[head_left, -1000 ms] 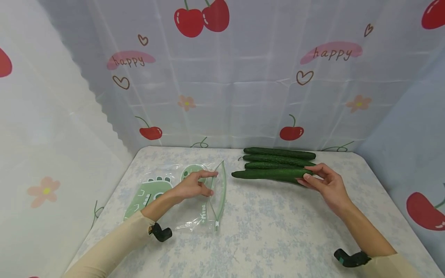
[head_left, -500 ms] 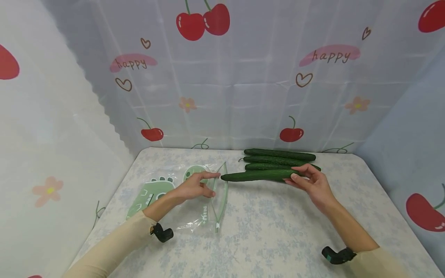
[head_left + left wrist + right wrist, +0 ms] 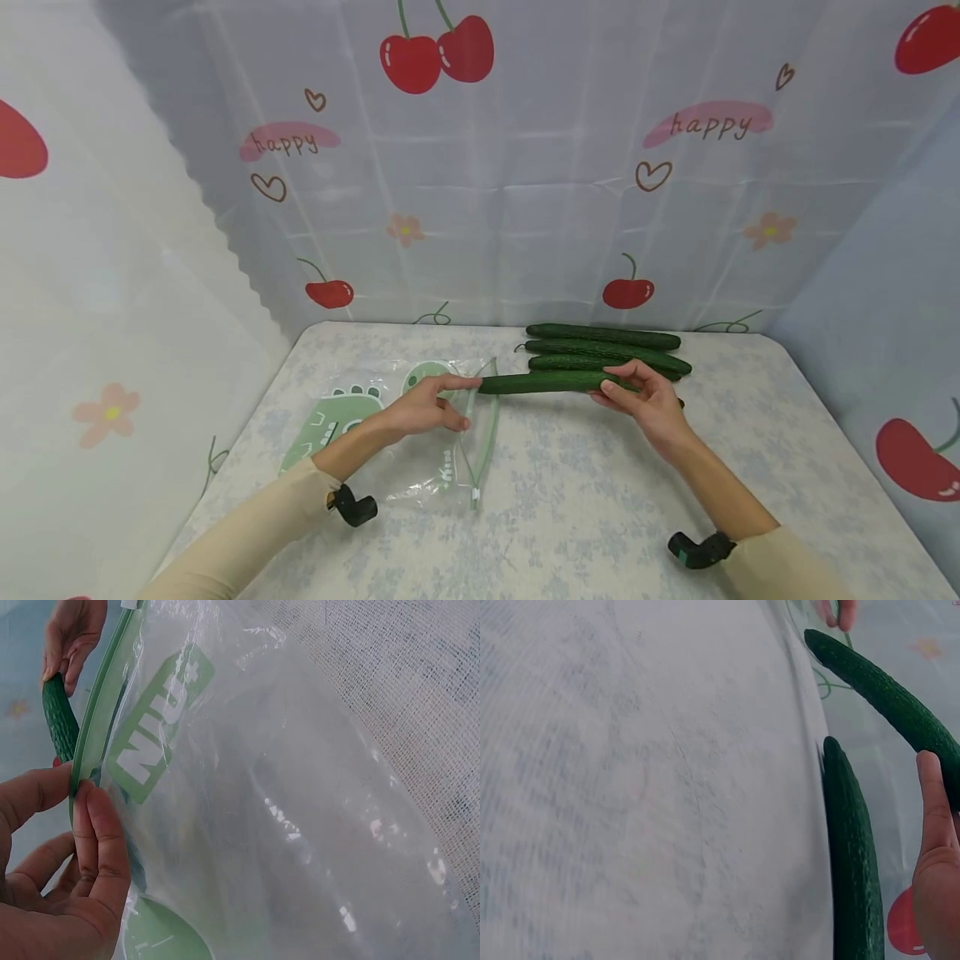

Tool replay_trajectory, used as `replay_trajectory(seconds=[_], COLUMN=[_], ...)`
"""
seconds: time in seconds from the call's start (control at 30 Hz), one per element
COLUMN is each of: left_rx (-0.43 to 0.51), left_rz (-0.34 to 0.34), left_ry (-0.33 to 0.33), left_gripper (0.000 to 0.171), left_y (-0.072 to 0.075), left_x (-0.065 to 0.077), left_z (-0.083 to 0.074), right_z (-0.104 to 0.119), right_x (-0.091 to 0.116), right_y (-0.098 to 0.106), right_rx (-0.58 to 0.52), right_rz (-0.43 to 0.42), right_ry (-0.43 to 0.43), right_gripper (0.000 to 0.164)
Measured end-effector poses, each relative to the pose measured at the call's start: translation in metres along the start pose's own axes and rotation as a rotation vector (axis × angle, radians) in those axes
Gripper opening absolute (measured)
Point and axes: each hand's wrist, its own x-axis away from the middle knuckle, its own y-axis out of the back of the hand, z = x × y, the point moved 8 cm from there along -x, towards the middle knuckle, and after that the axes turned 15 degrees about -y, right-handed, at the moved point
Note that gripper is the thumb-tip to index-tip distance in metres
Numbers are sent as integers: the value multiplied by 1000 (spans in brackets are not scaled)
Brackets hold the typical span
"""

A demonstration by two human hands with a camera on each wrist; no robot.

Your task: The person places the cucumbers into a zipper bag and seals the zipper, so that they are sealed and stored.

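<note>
My right hand (image 3: 651,408) grips a long green cucumber (image 3: 540,382) near one end, above the table. Its free tip points left and reaches the mouth of a clear zip bag (image 3: 412,477). Thumb and fingers of my left hand (image 3: 420,408) pinch the bag's green zip edge (image 3: 94,720) and hold the mouth apart. The bag lies flat with green cartoon prints, its opening towards the right. In the right wrist view the held cucumber (image 3: 889,690) slants over another cucumber (image 3: 851,855) lying on the table.
Several cucumbers (image 3: 603,337) lie side by side at the back right of the table (image 3: 570,517), close to the back curtain (image 3: 510,242). Curtains with cherry prints enclose the back and both sides. A white slider (image 3: 475,493) sits at the bag's near corner.
My right hand has lifted the cucumber off the row and moved it left, bringing its tip to the bag's mouth. The left hand has stayed at the bag's edge.
</note>
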Motion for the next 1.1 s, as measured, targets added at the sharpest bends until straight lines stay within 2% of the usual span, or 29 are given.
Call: replay_trajectory(seconds=[0.17,0.43,0.7,1.1], left_rx=[-9,29,46,44], left_rz=[17,46,45,56], left_ry=[-9,-29,-15,-38], left_gripper=[77,76,76,75], left_y=[-3,-12,-16,-21], left_x=[-1,-4,-8,-12], left_z=[-3,-11,-13,-20], right_z=[-9,-18,-23,-31], right_x=[-7,-18,-28,-38], right_y=[-11,-27,-40,-57], right_rx=[-26,-36,-79,-139], right_rz=[3,-12,-5,0], right_ry=[-30,-56,-60,-83], right_gripper=[22,24,28,29])
